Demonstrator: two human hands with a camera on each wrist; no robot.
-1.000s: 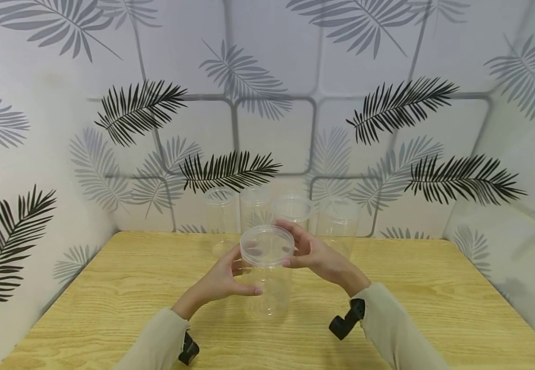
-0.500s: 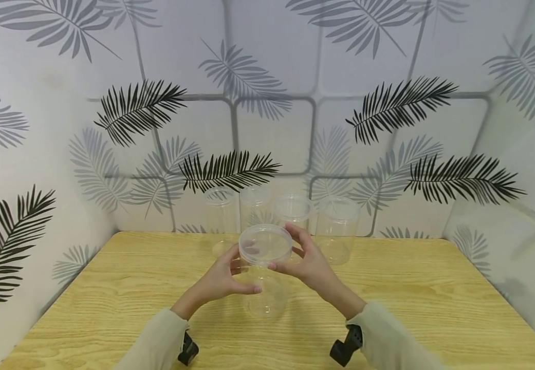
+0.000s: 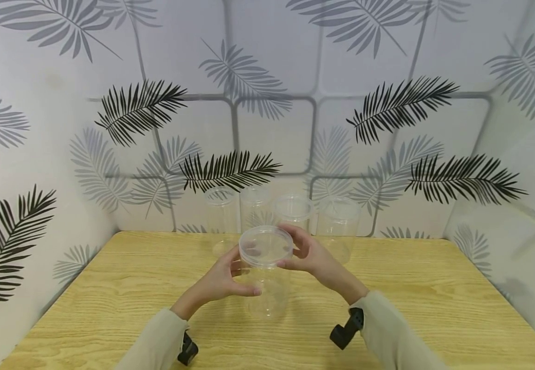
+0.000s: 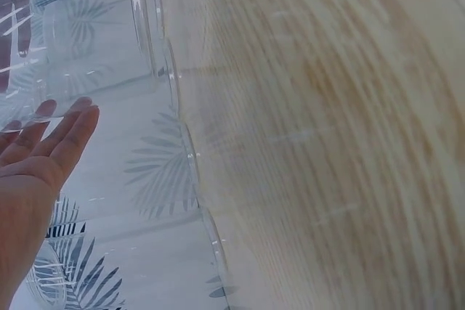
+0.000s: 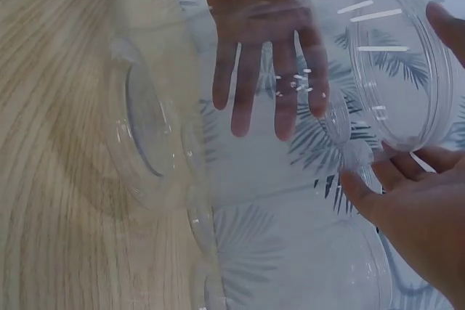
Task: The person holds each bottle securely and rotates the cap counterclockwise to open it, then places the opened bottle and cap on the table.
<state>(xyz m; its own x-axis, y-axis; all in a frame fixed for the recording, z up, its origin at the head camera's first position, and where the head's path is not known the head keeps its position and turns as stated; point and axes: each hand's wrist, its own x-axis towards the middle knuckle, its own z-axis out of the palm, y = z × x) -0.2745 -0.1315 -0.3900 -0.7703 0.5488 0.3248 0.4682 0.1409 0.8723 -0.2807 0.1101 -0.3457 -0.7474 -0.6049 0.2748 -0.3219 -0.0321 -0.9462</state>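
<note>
Head view: the jar (image 3: 272, 293) is in front of the person, over the middle of the table (image 3: 156, 313), its long axis upright, a clear lid (image 3: 266, 246) on top; whether its base touches the wood, I cannot tell. Both hands are at it, neither one nearer. What matters, I'd judge, is height: the left hand (image 3: 220, 276) grips the body lower down, thumb in front and fingers round behind, while the right hand (image 3: 313, 255) holds the lid's rim between thumb and fingers, from the opposite side. So the jar lies to the left hand's right and the right hand's left. Past them, four more lidded jars (image 3: 338, 226) stand near the leaf-patterned wall (image 3: 272, 67). A black camera (image 3: 345, 334) sits at each pale sleeve (image 3: 397, 329).
</note>
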